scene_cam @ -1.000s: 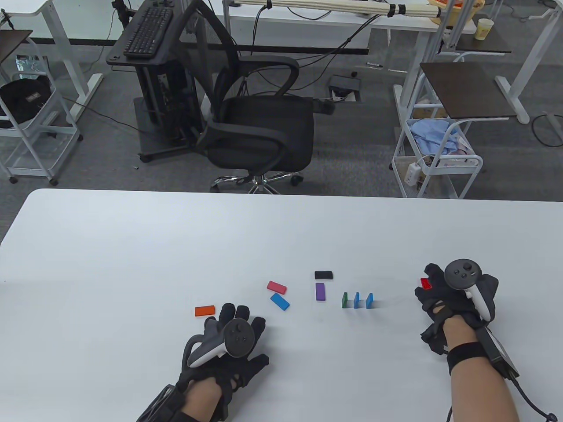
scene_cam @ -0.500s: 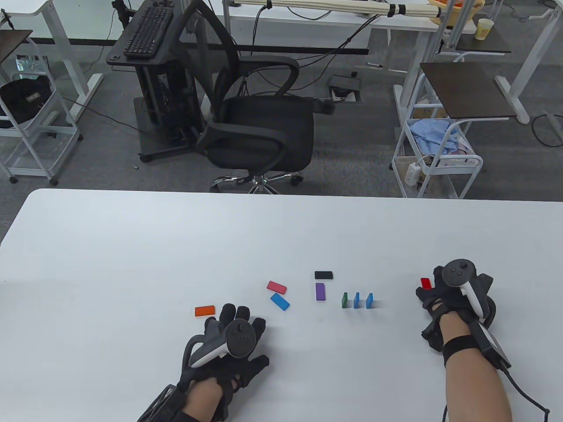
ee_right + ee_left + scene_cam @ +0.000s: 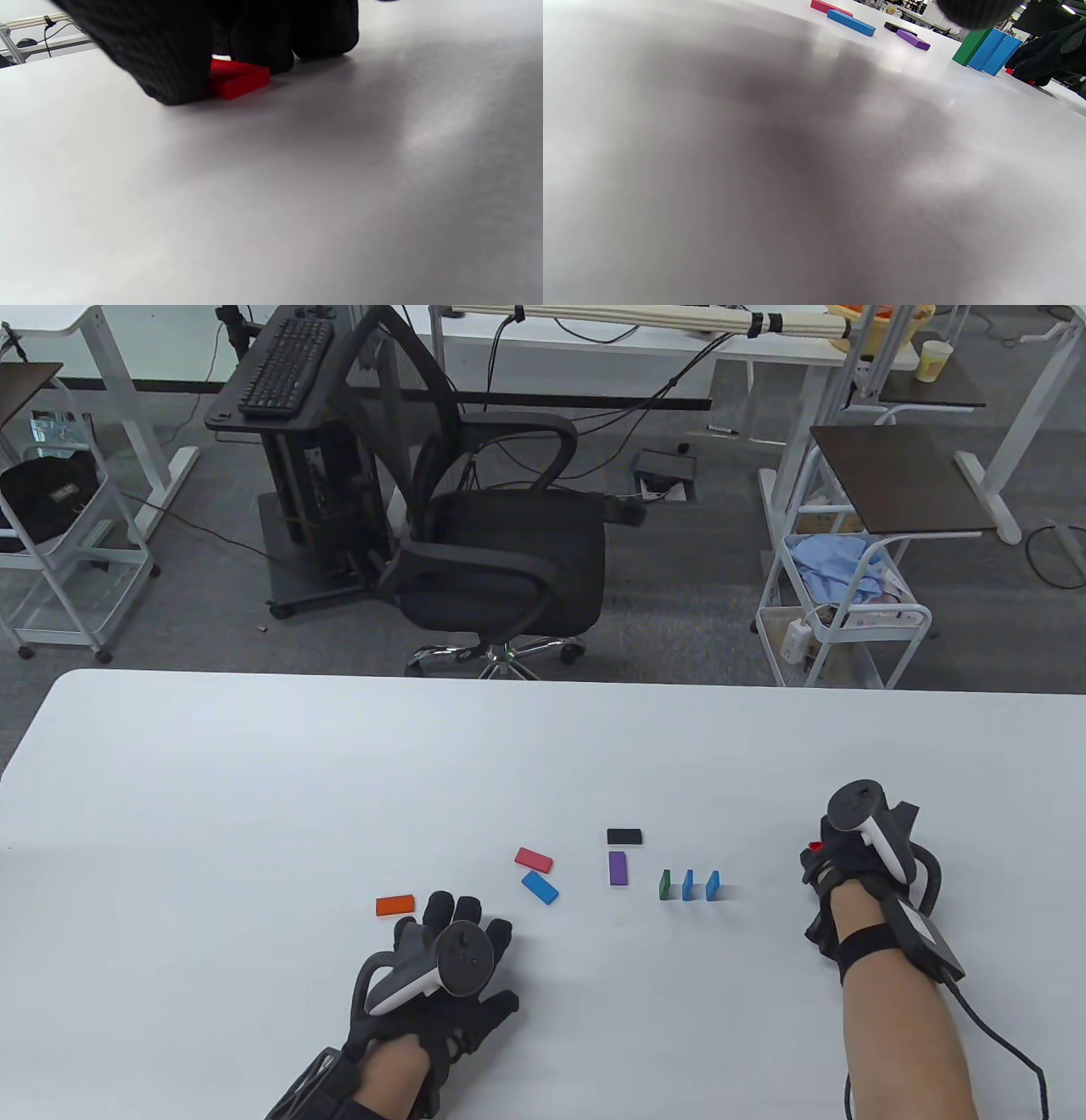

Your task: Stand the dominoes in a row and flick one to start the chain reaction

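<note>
Three dominoes stand in a row: green (image 3: 665, 885), blue (image 3: 688, 886) and blue (image 3: 713, 886). Lying flat are a purple domino (image 3: 618, 868), a black one (image 3: 624, 836), a pink one (image 3: 534, 860), a blue one (image 3: 540, 887) and an orange one (image 3: 395, 905). My right hand (image 3: 825, 861) is at the right of the row, fingers curled down over a red domino (image 3: 237, 78) that lies on the table, thumb and fingertips pinching it. My left hand (image 3: 462, 914) rests flat on the table below the pink and blue pieces, holding nothing.
The white table (image 3: 254, 780) stretches wide to the left and back. A black office chair (image 3: 501, 560) and a white cart (image 3: 848, 611) stand beyond its far edge. A cable (image 3: 1001, 1044) trails from my right wrist.
My right hand has rolled forward and closed over the red domino, which is now almost hidden in the table view. The left hand and the other dominoes have not moved.
</note>
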The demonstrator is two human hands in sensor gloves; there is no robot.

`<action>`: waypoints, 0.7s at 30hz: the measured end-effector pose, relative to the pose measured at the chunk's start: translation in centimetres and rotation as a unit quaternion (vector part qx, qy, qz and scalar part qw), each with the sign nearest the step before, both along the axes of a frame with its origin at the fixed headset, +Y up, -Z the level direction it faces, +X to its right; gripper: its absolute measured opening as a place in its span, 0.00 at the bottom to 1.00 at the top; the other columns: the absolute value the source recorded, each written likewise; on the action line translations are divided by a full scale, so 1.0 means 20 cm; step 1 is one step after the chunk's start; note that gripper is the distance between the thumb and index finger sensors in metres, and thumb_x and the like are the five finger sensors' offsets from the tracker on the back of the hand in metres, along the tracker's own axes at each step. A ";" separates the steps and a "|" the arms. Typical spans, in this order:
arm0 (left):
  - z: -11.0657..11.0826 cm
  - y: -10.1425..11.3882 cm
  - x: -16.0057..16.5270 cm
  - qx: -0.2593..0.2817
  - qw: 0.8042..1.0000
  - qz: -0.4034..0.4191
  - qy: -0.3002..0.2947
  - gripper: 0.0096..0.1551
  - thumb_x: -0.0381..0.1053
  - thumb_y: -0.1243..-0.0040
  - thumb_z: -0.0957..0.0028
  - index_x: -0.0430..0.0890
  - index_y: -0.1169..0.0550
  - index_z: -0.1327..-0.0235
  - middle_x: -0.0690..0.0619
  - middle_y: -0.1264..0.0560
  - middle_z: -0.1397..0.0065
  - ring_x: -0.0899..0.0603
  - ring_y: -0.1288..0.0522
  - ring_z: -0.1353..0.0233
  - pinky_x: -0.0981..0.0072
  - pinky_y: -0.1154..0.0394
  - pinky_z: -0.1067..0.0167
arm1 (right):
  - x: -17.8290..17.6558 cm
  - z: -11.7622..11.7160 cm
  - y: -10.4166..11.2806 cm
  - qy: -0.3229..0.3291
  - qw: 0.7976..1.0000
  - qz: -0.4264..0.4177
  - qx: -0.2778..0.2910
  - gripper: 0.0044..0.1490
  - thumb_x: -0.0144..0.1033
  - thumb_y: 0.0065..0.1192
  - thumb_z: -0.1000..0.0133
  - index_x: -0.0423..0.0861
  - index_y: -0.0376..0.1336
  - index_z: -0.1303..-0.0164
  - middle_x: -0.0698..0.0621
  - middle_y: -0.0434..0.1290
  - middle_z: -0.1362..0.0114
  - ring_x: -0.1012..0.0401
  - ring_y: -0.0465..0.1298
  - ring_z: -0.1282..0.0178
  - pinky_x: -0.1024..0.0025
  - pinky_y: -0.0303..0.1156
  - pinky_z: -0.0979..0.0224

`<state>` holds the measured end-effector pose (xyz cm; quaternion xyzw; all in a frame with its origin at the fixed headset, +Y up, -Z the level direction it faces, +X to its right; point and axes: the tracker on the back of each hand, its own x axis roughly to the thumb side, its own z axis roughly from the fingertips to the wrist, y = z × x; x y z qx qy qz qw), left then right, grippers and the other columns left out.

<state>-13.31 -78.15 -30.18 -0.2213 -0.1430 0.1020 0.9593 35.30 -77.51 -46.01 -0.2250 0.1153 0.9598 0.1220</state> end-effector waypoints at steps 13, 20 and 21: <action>0.00 0.00 0.00 0.004 1.000 0.004 -0.001 0.48 0.71 0.56 0.52 0.59 0.58 0.24 0.50 0.76 0.20 0.38 0.82 0.23 0.30 0.76 0.32 | -0.05 0.03 0.01 0.048 0.998 0.039 0.009 0.40 0.43 0.76 0.50 0.45 0.58 0.32 0.41 0.73 0.38 0.41 0.68 0.37 0.35 0.47 0.21; 0.00 0.01 0.00 0.008 1.000 0.007 -0.002 0.48 0.71 0.56 0.52 0.59 0.58 0.24 0.50 0.76 0.20 0.38 0.82 0.23 0.30 0.76 0.32 | -0.05 0.08 0.07 0.051 0.998 -0.004 0.029 0.33 0.44 0.75 0.49 0.48 0.63 0.36 0.42 0.72 0.36 0.41 0.67 0.35 0.34 0.46 0.21; 0.00 0.01 0.00 0.009 1.000 0.008 -0.002 0.48 0.71 0.55 0.52 0.59 0.58 0.24 0.50 0.76 0.20 0.38 0.82 0.23 0.30 0.76 0.32 | -0.05 0.09 0.08 0.052 0.998 -0.013 0.036 0.33 0.43 0.74 0.49 0.49 0.63 0.36 0.42 0.71 0.36 0.42 0.67 0.35 0.34 0.46 0.21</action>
